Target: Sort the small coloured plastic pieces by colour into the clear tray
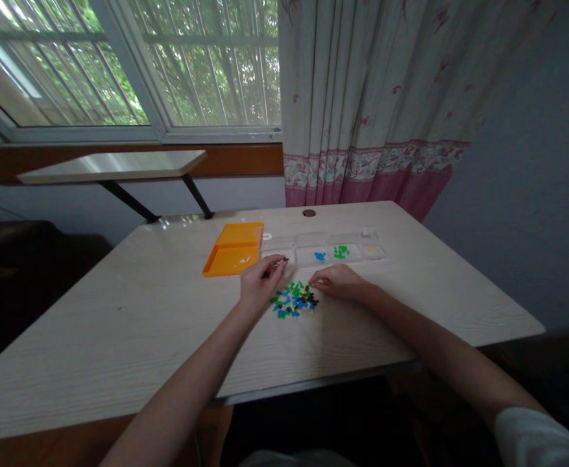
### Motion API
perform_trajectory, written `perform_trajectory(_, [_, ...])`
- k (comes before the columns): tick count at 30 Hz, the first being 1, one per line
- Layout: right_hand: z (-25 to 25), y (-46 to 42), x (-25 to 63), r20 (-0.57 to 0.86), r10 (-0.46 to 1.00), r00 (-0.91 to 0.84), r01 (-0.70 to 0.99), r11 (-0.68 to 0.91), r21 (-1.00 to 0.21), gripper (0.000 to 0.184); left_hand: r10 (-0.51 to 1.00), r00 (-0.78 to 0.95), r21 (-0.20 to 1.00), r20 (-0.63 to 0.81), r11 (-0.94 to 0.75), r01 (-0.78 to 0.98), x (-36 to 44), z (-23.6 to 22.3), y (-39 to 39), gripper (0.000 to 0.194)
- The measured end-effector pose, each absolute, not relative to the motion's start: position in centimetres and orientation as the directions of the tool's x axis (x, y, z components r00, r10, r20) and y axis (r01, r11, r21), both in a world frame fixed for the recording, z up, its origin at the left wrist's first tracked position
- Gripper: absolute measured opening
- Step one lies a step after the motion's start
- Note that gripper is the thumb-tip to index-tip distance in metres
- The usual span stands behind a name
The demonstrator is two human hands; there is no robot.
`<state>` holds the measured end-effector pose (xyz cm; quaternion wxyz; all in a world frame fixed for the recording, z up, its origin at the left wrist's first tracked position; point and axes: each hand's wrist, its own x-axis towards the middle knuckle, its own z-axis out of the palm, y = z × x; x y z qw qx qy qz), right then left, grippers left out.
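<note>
A loose pile of small plastic pieces point(294, 299) in green, blue, dark brown and pale yellow lies on the table. Just above and left of it, my left hand point(259, 280) is closed on small dark brown pieces point(280, 261), which poke out between thumb and fingers. My right hand point(338, 282) reaches the pile's upper right edge with its fingertips pinched together; whatever is between them is too small to make out. Behind both hands lie clear plastic boxes point(312, 264), with blue pieces point(320, 257), green pieces point(341, 251) and yellow pieces point(372, 250) in separate compartments.
An orange open case point(207, 267) with a few white pieces point(243, 261) stands left of the clear boxes on the pale wooden table point(143, 324). A raised shelf point(119, 166) on black legs is at the back left. Curtain point(366, 130) and window are behind.
</note>
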<state>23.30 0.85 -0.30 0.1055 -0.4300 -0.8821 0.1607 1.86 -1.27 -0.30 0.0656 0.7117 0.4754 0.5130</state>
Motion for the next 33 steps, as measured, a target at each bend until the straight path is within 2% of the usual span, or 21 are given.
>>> perform_trajectory(9, [-0.5,0.8,23.3,0.062,0.787,-0.614,0.740,0.601,-0.303,0.026,0.780,0.034,0.591,0.625,-0.502,0.632,1.8,-0.5,-0.9,0.023])
perform_trajectory(15, [-0.7,0.9,23.4,0.053,0.773,-0.633,0.730,0.618,-0.291,0.025,0.852,-0.074,0.655,0.519,-0.341,0.674,1.2,-1.3,0.6,0.026])
perform_trajectory(21, [-1.3,1.0,23.2,0.053,0.808,-0.587,0.774,0.579,-0.257,0.024,0.886,-0.106,0.622,0.452,-0.228,0.749,0.6,-1.9,1.5,0.026])
perform_trajectory(24, [-1.5,1.0,23.3,0.108,0.808,-0.579,0.767,0.585,-0.265,0.023,0.877,-0.121,0.630,0.466,-0.233,0.741,0.6,-1.9,1.6,0.030])
perform_trajectory(27, [-1.6,0.9,23.3,0.208,0.798,-0.565,0.744,0.602,-0.290,0.023,0.884,-0.010,0.635,0.467,-0.327,0.699,0.8,-1.8,1.3,0.029])
perform_trajectory(33, [-1.7,0.7,23.0,0.302,0.778,-0.551,0.707,0.628,-0.326,0.020,0.819,0.420,0.582,0.391,-0.574,0.576,1.9,-1.5,-0.3,0.023])
